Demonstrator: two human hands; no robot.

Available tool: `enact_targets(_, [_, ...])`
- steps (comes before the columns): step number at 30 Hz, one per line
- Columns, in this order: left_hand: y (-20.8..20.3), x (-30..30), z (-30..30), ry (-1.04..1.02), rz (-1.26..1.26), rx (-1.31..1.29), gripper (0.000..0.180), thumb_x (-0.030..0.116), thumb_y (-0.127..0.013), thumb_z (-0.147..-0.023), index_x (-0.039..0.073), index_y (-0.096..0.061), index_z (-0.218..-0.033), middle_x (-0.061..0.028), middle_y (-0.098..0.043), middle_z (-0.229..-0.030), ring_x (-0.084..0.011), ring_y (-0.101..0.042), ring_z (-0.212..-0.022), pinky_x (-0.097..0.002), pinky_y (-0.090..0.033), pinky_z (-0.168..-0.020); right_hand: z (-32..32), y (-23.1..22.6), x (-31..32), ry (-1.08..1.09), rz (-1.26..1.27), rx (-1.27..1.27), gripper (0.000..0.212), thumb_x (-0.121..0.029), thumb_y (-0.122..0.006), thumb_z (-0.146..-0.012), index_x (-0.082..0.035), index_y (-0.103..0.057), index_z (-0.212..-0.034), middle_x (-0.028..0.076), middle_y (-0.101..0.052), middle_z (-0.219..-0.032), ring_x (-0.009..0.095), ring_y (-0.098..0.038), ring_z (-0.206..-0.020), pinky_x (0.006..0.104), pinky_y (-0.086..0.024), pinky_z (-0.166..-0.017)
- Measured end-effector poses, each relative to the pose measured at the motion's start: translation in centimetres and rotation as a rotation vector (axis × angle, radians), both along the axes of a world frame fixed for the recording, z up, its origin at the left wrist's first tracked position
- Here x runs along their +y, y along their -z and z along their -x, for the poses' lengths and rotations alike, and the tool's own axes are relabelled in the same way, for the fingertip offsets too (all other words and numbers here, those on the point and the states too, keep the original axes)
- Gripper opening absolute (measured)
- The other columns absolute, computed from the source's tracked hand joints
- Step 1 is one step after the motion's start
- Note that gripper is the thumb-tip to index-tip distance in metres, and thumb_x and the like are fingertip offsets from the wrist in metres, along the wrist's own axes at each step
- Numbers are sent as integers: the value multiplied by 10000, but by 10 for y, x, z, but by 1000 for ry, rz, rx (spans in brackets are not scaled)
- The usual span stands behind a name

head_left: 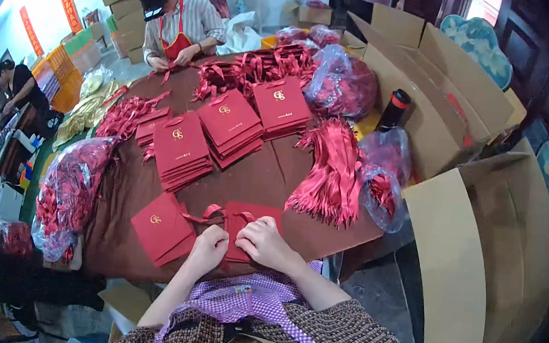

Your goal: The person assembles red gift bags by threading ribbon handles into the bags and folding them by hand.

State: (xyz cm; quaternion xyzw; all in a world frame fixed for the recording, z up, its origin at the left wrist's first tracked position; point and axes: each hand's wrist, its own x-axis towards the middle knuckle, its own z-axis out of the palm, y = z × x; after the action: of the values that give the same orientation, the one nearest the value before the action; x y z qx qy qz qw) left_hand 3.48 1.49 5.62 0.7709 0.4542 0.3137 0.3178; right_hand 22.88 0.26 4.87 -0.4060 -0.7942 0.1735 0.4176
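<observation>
Right in front of me at the near table edge lies a flat red paper gift bag (255, 211). A red satin ribbon (213, 211) loops over its left part and runs down between my hands. My left hand (210, 248) is closed in a pinch on the ribbon at the bag's left side. Lying over the bag's middle, my right hand (265, 243) has its fingers curled together on the ribbon; its fingertips are partly hidden. Left of my left hand rest a few red bags (160, 228) with a gold emblem, fanned over one another.
Stacks of red bags (183, 152) stand mid-table on the brown cloth (275, 165). A ribbon bundle (329, 170) lies right, beside a black-lidded bottle (394, 110). Filled plastic bags (75, 191) flank the table. Open cardboard boxes (451, 277) stand right. A co-worker (182, 28) handles ribbon opposite.
</observation>
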Motion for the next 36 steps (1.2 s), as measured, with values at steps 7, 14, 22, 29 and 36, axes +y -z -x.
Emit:
enact_targets(7, [-8,16,-12,171,-59,-129,187,-63,-609,-721,-8,-576,-897,-118,-563,-874,-262,-572,-854,-325,-468,-765,-8,5,21,-9,-45,60,93,-146,-647,-762,-77,-589,-739,56,-579,-727,224,-572,-777,417,-359,-877])
enact_targets(14, [-16,20,-16,65,48,51,103,-37,-574,-746,-4,-559,-843,-148,-550,-838,-328,-545,-833,-391,-450,-763,-17,-9,39,-129,24,-26,161,-135,-664,-738,-66,-590,-863,74,-585,-837,245,-572,-862,428,-359,-906])
enact_targets(22, [-32,27,-33,214,-99,116,78,8,-559,-789,-3,-563,-866,-171,-558,-855,-377,-533,-846,-435,-440,-755,-26,-49,57,-276,-228,-203,246,-111,-548,-771,-63,-611,-1004,72,-586,-945,211,-566,-978,457,-352,-990])
enact_targets(29, [-28,13,-19,285,-170,85,62,12,-516,-823,22,-569,-853,-156,-544,-858,-354,-533,-837,-412,-450,-744,-30,-66,46,-396,-165,-406,131,-175,-638,-753,-75,-569,-703,47,-522,-733,219,-522,-779,438,-353,-957])
enact_targets(36, [-11,6,11,347,-59,148,84,16,-500,-825,17,-565,-878,-187,-549,-886,-375,-530,-852,-427,-437,-743,-1,-54,40,-414,-70,-640,83,-193,-622,-686,-118,-629,-720,24,-588,-788,197,-555,-871,398,-376,-859])
